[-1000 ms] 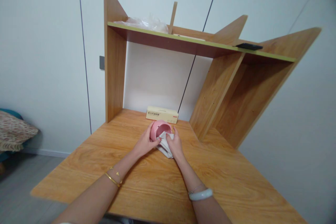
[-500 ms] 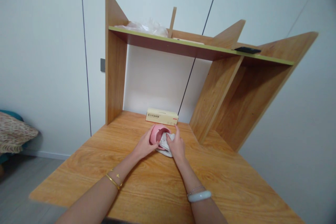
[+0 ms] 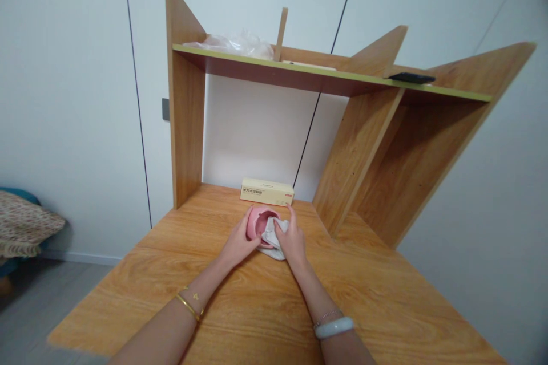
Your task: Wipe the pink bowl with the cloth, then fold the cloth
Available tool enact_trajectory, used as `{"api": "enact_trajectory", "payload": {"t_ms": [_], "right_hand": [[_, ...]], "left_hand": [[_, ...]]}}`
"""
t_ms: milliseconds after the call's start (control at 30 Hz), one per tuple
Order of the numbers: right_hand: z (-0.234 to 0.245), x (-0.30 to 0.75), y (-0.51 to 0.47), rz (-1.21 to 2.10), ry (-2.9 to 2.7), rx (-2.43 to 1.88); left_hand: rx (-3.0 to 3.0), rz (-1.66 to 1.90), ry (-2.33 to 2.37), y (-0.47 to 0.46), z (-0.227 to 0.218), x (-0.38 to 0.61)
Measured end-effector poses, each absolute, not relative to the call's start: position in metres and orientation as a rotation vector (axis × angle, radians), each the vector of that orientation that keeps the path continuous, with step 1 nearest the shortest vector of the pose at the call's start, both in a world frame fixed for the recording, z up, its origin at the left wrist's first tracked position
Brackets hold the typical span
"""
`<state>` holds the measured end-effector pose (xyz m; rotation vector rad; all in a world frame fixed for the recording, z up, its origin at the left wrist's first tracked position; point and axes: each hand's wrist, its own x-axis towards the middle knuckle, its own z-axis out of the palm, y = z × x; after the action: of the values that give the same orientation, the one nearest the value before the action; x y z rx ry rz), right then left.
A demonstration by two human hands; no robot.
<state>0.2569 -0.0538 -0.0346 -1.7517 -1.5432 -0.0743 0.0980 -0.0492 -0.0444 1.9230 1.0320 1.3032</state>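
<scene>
My left hand (image 3: 241, 240) grips a pink bowl (image 3: 254, 222) by its left side, with the bowl tilted so its opening faces right and toward me. In my right hand (image 3: 293, 238) is a pale grey cloth (image 3: 271, 233), pinched between thumb and fingers at the bowl's right rim. Part of the cloth lies inside the opening and part hangs below it. The right index finger points up and away from the cloth. Right behind the bowl stands a cream box (image 3: 266, 191) with dark printed characters.
The wooden desk (image 3: 257, 308) carries a hutch with upright panels (image 3: 186, 125) at left and right. On its shelf (image 3: 274, 72) lie a clear plastic bag (image 3: 240, 44) and a flat black object (image 3: 411, 78). A patterned cloth (image 3: 25, 222) is at far left.
The view has shifted slightly. Both hands keep their holds on the bowl and the cloth, and the cloth's folds at the bowl's rim look a little different.
</scene>
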Motion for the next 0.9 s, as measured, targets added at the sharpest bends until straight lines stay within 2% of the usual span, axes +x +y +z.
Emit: {"api": "enact_trajectory", "payload": {"t_ms": [300,667,900], "right_hand": [[-0.0351,0.2551,-0.0518,-0.038,-1.570,-1.725],[-0.0331,0.2532,-0.0502,-0.155,-1.566,-1.614],[-0.0373,0.2536,-0.0478,-0.033,-1.516,-1.688]], "left_hand": [[1.881,1.274,1.089,-0.0515,-0.0447,0.0942],[1.851,1.304,1.122,-0.0516,-0.0445,0.0953],[1.876,1.317,1.061,-0.0497,-0.0469,0.0967]]}}
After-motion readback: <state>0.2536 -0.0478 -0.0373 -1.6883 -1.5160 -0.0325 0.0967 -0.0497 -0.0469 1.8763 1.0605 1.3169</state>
